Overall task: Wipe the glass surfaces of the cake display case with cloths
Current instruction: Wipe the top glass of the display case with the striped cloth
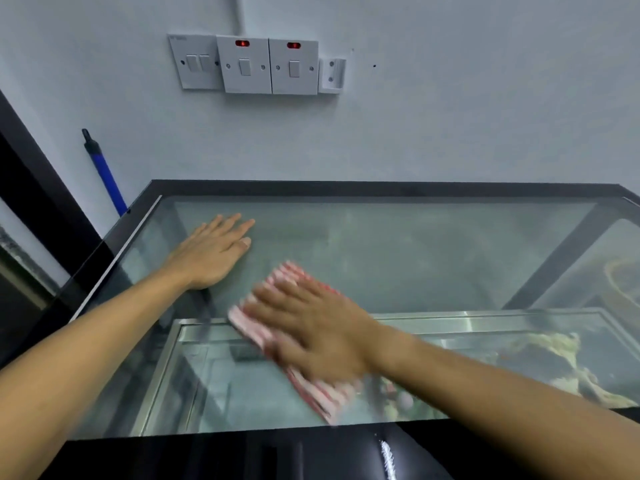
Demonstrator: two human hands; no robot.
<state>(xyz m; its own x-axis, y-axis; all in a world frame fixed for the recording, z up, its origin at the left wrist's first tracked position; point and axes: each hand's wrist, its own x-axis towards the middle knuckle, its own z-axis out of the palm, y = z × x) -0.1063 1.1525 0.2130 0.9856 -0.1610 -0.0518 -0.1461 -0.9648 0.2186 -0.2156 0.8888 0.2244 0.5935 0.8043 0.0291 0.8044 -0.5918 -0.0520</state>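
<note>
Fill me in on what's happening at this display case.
A person is wiping the glass top of the cake display case. The right hand presses flat on a red-and-white striped cloth, blurred with motion, near the front of the glass. The left hand rests flat, fingers straight, on the glass further back and to the left.

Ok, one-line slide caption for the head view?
Right hand presses a striped cloth across the display case's glass top; left hand rests flat beside it.

Left hand [211,252] flat on glass top [415,251] nr back-left corner; right hand [311,327] on cloth [311,386] nr front edge, mid. Switches [256,65] on wall behind case.
</note>
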